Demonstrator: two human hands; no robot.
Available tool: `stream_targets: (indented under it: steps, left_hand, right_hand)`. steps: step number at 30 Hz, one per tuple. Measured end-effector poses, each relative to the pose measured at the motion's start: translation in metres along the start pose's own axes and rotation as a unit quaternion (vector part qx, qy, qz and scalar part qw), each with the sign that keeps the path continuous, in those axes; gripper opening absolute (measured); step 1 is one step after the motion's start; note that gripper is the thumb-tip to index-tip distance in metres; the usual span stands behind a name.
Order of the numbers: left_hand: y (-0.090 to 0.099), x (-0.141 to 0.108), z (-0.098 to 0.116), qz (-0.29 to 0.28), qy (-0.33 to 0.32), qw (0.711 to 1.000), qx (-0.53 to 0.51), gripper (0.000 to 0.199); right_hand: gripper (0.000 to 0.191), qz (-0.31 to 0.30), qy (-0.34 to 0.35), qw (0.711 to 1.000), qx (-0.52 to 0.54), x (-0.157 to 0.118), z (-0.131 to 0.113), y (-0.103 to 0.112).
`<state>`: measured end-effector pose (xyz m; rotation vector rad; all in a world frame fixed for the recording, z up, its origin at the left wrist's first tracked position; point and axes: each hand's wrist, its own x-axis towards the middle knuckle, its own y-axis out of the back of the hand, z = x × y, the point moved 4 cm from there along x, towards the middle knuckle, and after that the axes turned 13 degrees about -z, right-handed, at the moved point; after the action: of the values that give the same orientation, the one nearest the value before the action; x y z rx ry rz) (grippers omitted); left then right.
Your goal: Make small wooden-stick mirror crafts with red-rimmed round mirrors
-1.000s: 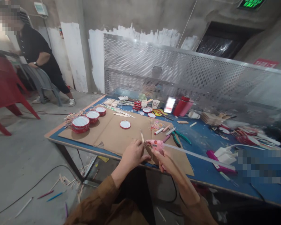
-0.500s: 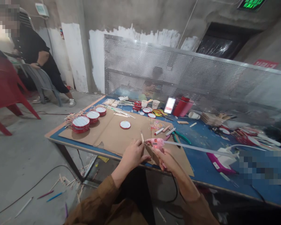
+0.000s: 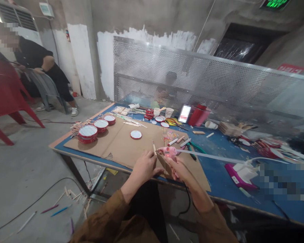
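My right hand [image 3: 177,167] is wrapped round the handle of a pink hot glue gun [image 3: 169,152], a long clear glue stick [image 3: 205,154] running out of its back. The gun's nozzle points left, close to the fingers of my left hand [image 3: 146,164]. Between those fingers stands a thin wooden stick [image 3: 154,147], its upper part showing above them. Whether nozzle and stick touch, I cannot tell. Beyond my hands, one red-rimmed white lid [image 3: 136,134] lies flat on the brown cardboard [image 3: 116,143].
Stacked red-rimmed lids [image 3: 87,133] stand on the table's left. Pliers [image 3: 192,152], markers [image 3: 172,142] and small coloured bits [image 3: 169,135] lie to the right. A purple power strip [image 3: 239,179] sits farther right. Behind rises a perforated metal screen [image 3: 152,67]. A person [image 3: 38,57] leans over a grey chair.
The glue gun in my right hand has tilted and shifted slightly. My left hand stays nearly still with the stick. The person at the left has bent lower.
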<state>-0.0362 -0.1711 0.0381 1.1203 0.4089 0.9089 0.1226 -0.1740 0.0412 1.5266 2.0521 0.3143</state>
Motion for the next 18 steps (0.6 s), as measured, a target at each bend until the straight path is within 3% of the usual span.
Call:
stream_targets:
  steps: [9,18]
  left_hand:
    - [0.000,0.000,0.000,-0.002,0.002,1.000,0.003,0.042]
    - [0.001,0.000,0.000,-0.007,0.007,1.000,-0.007,0.040]
  right_hand:
    - [0.062,0.004,0.005,1.000,-0.014,0.007,-0.007,0.000]
    - [0.056,0.013,-0.002,0.999,-0.038,0.014,-0.006,0.002]
